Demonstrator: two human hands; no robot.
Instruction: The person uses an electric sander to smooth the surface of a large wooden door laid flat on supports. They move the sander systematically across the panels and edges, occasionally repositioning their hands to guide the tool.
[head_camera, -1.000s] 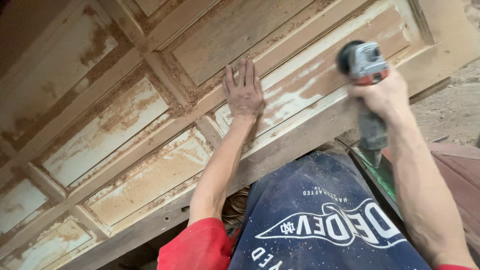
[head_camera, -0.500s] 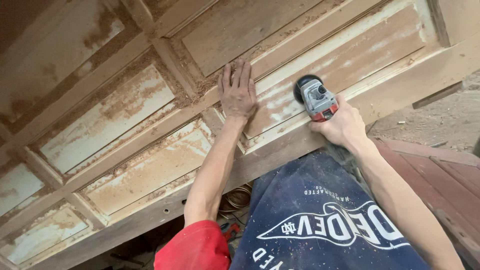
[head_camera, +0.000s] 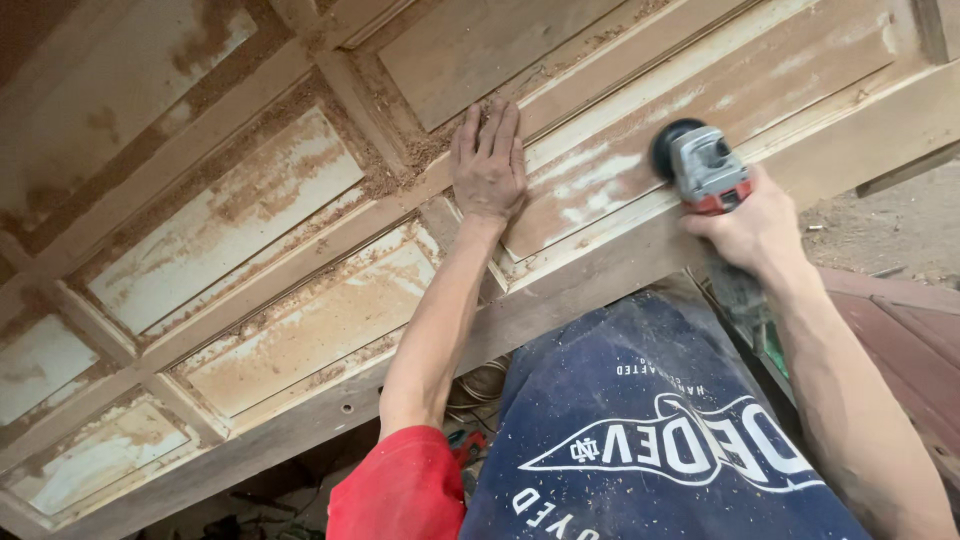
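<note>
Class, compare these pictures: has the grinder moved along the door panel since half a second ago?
Yes. The grinder in the right hand has slid rightward along the door panel, farther from the flat left hand.

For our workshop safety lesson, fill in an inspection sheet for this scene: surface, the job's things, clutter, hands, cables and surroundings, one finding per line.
Surface: a panelled wooden door lies flat, its recessed panels patchy with whitish old finish and partly bare wood.
Job's things: a grey and red power sander sits on the panel near the door's edge.
Clutter: sawdust is heaped in the grooves and along the rails.
Hands: the left hand lies flat, fingers together, on a rail; the right hand grips the sander's body.
Cables: a coil of cord shows below the door's edge.
Surroundings: a blue apron, red sleeves, a dusty floor and dark reddish boards at right.
</note>
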